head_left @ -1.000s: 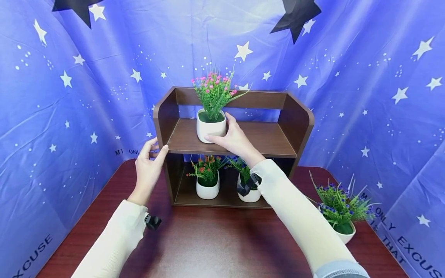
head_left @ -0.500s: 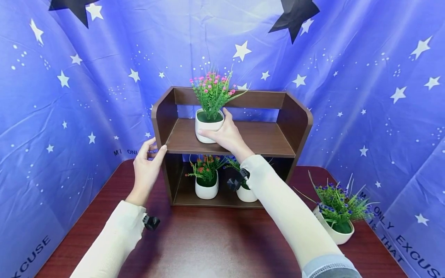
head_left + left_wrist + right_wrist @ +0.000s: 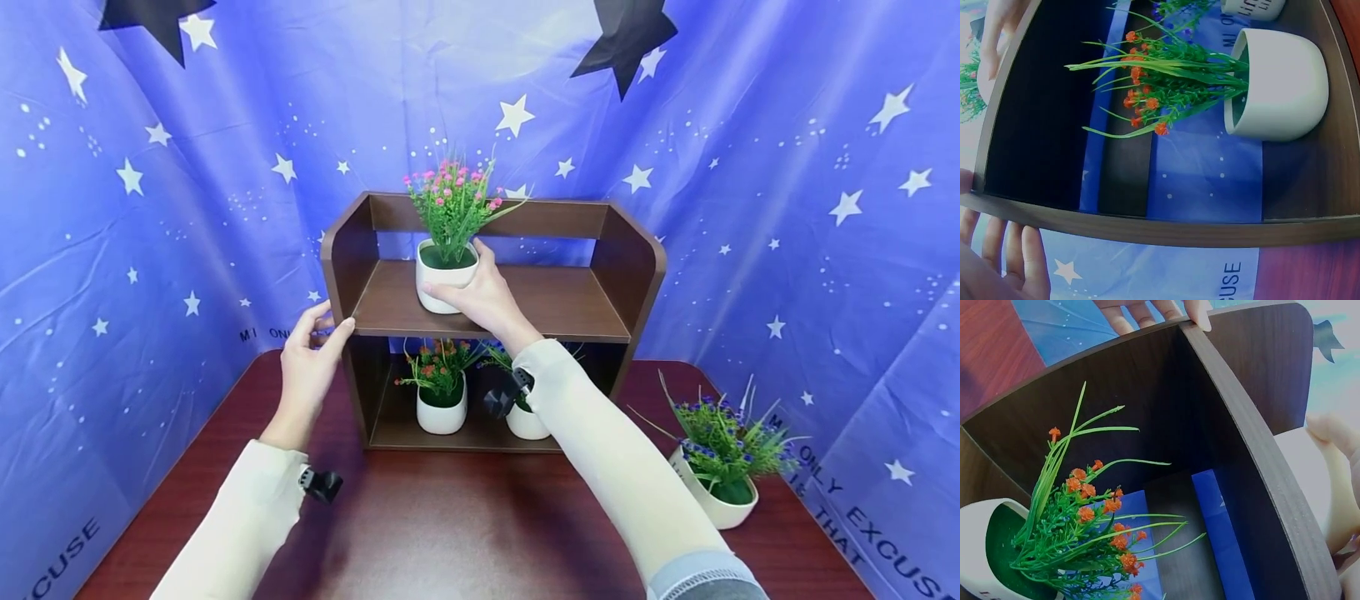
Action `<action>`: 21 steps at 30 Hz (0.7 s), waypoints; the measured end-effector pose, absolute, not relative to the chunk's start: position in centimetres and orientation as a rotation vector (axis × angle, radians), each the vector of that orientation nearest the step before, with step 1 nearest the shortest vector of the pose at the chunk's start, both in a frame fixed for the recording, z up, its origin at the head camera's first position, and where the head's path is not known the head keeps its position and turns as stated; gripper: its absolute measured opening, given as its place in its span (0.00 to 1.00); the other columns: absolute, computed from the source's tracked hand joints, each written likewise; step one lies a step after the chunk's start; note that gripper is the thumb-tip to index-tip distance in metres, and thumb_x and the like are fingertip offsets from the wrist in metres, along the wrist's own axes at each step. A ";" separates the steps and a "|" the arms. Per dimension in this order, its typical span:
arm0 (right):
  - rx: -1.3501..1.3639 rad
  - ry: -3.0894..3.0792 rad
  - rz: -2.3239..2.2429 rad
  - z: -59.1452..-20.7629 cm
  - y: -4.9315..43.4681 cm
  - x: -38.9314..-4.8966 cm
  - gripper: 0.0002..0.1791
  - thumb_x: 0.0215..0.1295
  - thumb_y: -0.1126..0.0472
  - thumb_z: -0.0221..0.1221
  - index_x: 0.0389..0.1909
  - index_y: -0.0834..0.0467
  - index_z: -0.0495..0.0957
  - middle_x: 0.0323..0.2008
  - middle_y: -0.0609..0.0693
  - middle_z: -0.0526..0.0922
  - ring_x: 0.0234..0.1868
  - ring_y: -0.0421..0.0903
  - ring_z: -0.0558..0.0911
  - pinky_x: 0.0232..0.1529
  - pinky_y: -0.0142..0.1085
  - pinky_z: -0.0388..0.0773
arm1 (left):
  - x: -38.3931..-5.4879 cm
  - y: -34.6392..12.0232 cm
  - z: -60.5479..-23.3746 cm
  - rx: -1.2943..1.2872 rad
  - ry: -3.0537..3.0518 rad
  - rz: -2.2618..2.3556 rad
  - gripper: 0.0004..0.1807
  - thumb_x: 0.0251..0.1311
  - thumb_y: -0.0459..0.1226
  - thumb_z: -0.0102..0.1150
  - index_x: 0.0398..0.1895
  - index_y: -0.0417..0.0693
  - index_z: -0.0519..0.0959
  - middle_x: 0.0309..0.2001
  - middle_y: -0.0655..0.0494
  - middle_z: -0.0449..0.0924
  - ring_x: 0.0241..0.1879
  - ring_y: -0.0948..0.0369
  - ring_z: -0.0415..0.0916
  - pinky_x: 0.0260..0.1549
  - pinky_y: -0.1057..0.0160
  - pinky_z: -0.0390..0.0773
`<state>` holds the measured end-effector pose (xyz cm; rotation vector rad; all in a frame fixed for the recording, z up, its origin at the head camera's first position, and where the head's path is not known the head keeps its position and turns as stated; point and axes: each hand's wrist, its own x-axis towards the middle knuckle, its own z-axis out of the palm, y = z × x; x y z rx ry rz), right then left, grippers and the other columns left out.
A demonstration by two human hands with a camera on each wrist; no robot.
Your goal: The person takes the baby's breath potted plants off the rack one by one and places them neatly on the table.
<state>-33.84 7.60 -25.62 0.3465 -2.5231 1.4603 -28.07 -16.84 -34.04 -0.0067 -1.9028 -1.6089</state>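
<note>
A potted plant with pink flowers (image 3: 438, 273) stands in its white pot near the left of the brown shelf's (image 3: 555, 296) upper board. My right hand (image 3: 487, 298) grips the pot from its right side, thumb across the front and fingers round the back. At the shelf's left side panel my left hand (image 3: 307, 371) holds on, its thumb on the front edge and fingers (image 3: 1034, 259) along the outer face. Below, an orange-flowered potted plant (image 3: 441, 408) sits on the lower level. Beside it is another potted plant (image 3: 527, 421), partly hidden by my right wrist.
A blue-flowered potted plant (image 3: 723, 492) stands on the dark red table (image 3: 435, 525) to the right of the shelf. Blue star-printed cloth (image 3: 247, 192) hangs behind and on both sides. Each sleeve carries a small black wrist camera.
My right forearm has swung slightly left, with the hand staying on the pink-flowered plant's pot. The head view has shifted a little. My left hand keeps its place on the shelf.
</note>
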 end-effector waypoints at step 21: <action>0.417 -2.547 1.502 -25.5 8.3 -32.6 0.65 0.47 0.38 0.75 0.80 0.48 0.44 0.75 0.53 0.58 0.72 0.51 0.63 0.67 0.47 0.63 | -25.8 -16.6 -31.8 -0.068 -1.947 -1.671 0.23 0.63 0.35 0.66 0.61 0.42 0.78 0.38 0.64 0.78 0.30 0.69 0.73 0.27 0.72 0.79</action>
